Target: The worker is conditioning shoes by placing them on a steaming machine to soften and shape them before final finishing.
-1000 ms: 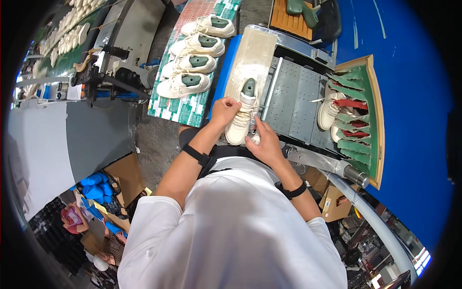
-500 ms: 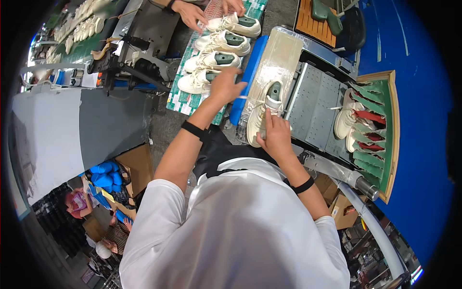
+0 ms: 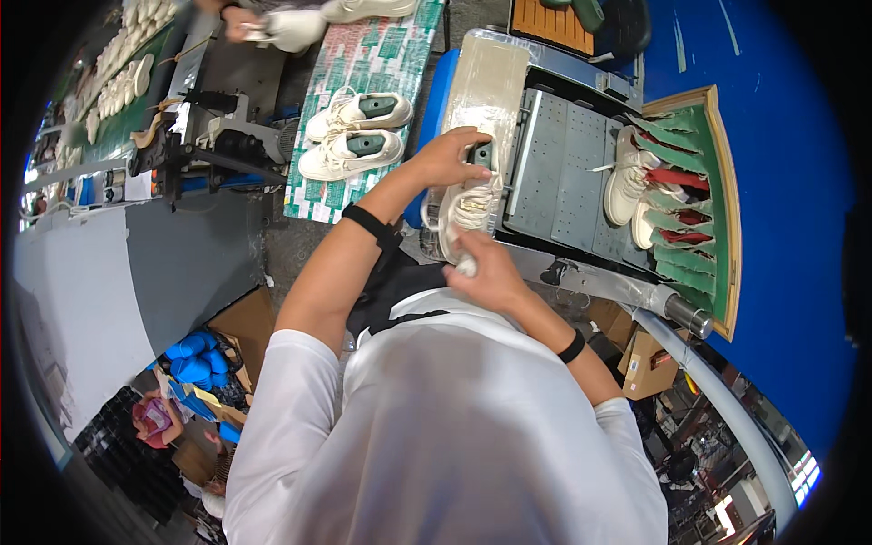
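A cream lace-up sneaker (image 3: pixel 471 207) with a green last inside lies on the plastic-wrapped ledge (image 3: pixel 487 77) before me, its toe toward my body. My left hand (image 3: pixel 451 158) grips its heel and collar, thumb on one side and fingers on the other. Near the toe, my right hand (image 3: pixel 490 272) is closed, with a small white thing (image 3: pixel 466 265) at its fingers that I cannot make out. To the left, a pair of cream sneakers (image 3: pixel 352 156) with green lasts lies on a green-and-white patterned board (image 3: pixel 313 200).
Right of the ledge is a perforated metal conveyor bed (image 3: pixel 568 173). Cream sneakers (image 3: pixel 625 182) sit at its wood-framed opening with green and red strips (image 3: pixel 686 186). At top left, another person's hand (image 3: pixel 238 23) is by a blurred shoe (image 3: pixel 291 29). A metal roller (image 3: pixel 688 315) juts out at right.
My left hand has moved from beside the board onto the sneaker's heel. My right hand has shifted from the laces toward the toe. Two board shoes have moved away toward the other person.
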A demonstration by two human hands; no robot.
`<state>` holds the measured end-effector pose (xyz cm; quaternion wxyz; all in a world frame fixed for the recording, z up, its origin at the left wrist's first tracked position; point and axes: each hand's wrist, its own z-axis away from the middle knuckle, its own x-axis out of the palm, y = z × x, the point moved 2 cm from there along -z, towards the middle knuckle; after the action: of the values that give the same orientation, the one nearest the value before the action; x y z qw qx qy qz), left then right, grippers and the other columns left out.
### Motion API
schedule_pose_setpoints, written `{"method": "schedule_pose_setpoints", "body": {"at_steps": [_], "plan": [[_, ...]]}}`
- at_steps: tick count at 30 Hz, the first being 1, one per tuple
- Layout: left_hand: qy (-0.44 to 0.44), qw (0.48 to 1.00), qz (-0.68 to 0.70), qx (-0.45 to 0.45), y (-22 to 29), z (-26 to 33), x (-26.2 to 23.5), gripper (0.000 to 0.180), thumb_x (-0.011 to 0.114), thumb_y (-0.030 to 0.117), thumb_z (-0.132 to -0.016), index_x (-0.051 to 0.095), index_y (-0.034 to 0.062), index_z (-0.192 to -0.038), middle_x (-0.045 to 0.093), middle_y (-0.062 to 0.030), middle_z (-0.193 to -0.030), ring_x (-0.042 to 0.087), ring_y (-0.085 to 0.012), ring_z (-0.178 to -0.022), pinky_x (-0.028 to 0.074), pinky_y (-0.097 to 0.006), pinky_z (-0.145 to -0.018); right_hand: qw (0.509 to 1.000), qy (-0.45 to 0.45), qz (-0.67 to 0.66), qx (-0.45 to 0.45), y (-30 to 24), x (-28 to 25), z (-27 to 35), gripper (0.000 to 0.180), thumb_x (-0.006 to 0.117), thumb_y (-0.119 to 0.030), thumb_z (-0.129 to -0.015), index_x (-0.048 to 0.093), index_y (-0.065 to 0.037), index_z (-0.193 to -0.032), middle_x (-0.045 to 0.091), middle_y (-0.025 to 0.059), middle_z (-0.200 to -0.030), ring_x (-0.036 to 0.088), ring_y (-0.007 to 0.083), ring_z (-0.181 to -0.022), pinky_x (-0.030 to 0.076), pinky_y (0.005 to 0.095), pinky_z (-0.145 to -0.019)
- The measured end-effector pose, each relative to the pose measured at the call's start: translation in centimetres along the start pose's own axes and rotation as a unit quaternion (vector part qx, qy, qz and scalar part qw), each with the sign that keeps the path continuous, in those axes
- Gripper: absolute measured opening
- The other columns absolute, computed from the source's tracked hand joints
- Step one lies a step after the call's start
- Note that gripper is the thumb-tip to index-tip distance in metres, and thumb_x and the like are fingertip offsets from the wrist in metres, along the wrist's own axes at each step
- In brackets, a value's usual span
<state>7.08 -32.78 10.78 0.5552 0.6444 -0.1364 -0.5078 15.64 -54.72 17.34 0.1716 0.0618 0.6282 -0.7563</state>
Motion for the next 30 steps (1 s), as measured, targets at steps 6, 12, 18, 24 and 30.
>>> {"method": "schedule_pose_setpoints", "body": {"at_steps": [6,12,18,24,30], "plan": [[0.045,0.997,-0.054,-0.031,0.8,0.5,1.7,0.083,0.091,0.045,-0.079,0.062,0.0101,-0.149,0.047,-0.0303,-0.162,0.047,-0.0459,-0.15,0.041,-0.047,-0.124,0.972,0.145,0.186,-0.011,2.5,-2.8,0.2,0.081,0.083,-0.024,-0.083,0.053,0.01,-0.15,0.067,0.022,-0.115,0.066,0.0399,-0.109,0.052,0.047,-0.098],[0.088,0.993,-0.058,-0.055,2.0,1.1,2.6,0.072,0.089,0.035,-0.081,0.065,0.0134,-0.145,0.05,-0.0257,-0.161,0.051,-0.0439,-0.147,0.043,-0.046,-0.122,0.947,0.178,0.268,-0.026,3.4,-2.8,0.6,0.087,0.083,-0.03,-0.08,0.052,0.01,-0.151,0.065,0.0213,-0.113,0.063,0.0388,-0.108,0.048,0.0493,-0.098],[0.129,0.988,0.068,-0.05,-0.2,1.4,0.6,0.065,0.085,0.025,-0.082,0.067,0.0078,-0.142,0.064,-0.0207,-0.147,0.062,-0.037,-0.136,0.048,-0.042,-0.116,0.94,0.049,0.323,0.095,3.6,-5.7,6.9,0.084,0.082,-0.027,-0.08,0.053,0.013,-0.148,0.068,0.0239,-0.108,0.067,0.041,-0.103,0.051,0.0517,-0.093],[0.108,0.994,-0.016,0.0,1.1,1.1,1.6,0.072,0.09,0.03,-0.08,0.065,0.0039,-0.143,0.064,-0.0196,-0.146,0.064,-0.0347,-0.134,0.05,-0.041,-0.113,0.969,0.133,0.209,-0.016,2.3,-4.8,4.1,0.083,0.081,-0.029,-0.083,0.053,0.011,-0.15,0.066,0.0251,-0.12,0.065,0.0424,-0.111,0.05,0.0508,-0.101],[0.103,0.994,0.01,-0.03,1.9,0.8,1.8,0.071,0.09,0.031,-0.082,0.065,0.0051,-0.143,0.065,-0.019,-0.146,0.064,-0.0341,-0.134,0.05,-0.041,-0.113,0.957,0.136,0.251,-0.05,3.7,-3.9,0.1,0.084,0.081,-0.028,-0.084,0.049,0.01,-0.152,0.066,0.0245,-0.119,0.064,0.0429,-0.111,0.049,0.0496,-0.1]]}}
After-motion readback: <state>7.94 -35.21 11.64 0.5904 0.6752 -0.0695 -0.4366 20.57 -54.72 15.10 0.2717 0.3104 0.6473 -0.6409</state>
